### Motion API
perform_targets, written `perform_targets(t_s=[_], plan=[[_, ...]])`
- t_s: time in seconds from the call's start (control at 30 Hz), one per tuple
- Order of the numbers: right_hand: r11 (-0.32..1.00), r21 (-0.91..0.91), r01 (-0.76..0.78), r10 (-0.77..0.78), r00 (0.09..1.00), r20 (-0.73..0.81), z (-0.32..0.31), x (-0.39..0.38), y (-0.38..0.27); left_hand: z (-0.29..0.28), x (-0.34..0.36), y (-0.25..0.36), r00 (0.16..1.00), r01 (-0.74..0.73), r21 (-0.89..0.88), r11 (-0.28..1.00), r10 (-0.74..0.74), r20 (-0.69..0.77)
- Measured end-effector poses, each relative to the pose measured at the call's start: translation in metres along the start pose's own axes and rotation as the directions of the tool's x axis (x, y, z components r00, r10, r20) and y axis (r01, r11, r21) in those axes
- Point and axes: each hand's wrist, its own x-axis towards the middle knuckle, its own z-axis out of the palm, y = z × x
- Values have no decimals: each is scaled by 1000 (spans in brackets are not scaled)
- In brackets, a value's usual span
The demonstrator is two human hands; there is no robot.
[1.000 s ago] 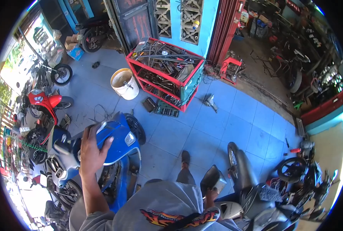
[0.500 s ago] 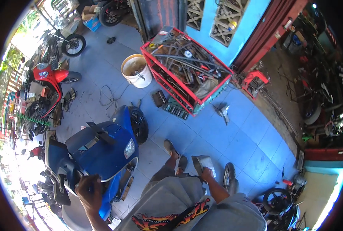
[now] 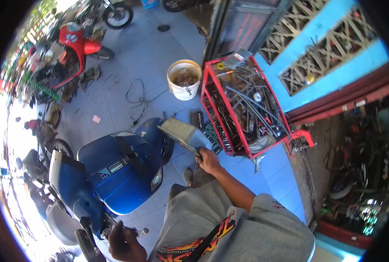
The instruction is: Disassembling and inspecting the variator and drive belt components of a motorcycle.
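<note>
My right hand [image 3: 209, 160] grips a grey, rectangular metal tray [image 3: 181, 131] by its near end. It holds the tray tilted in the air, beside the front wheel of a blue scooter [image 3: 120, 174]. Low on the left, my left hand [image 3: 125, 244] is closed beside the scooter's handlebar. A thin metal bar with a rounded tip [image 3: 144, 230] sticks out past its fingers. Whether it is a lever or a loose tool, I cannot tell. The fingers are dark and partly hidden.
A red tool cart [image 3: 251, 109] full of tools stands ahead right, with a white bucket [image 3: 184, 81] beside it. A cable [image 3: 140, 102] lies on the blue tiles. A red scooter [image 3: 74, 43] is at the far left. A doorway with a red frame [image 3: 347, 102] is on the right.
My right hand has lifted the metal tray up and to the left, toward the scooter's front. The left hand has moved down and slightly right. The view has turned.
</note>
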Motion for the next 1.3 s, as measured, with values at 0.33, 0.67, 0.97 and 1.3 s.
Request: perform_targets(t_s=[0.33, 0.67, 0.97, 1.3], plan=[[921, -148, 361, -385, 901, -199, -166, 218, -37, 132, 87, 18, 967, 239, -70, 968, -244, -71], [928, 125, 352, -279, 876, -394, -248, 419, -65, 207, 180, -54, 950, 302, 294, 907, -261, -172], [946, 321, 53, 80, 918, -387, -218, 520, -50, 320, 236, -221, 787, 513, 528, 677, -617, 27], [616, 740, -271, 413, 911, -10, -66, 818, -25, 416, 335, -319, 417, 669, 613, 420, -895, 158]])
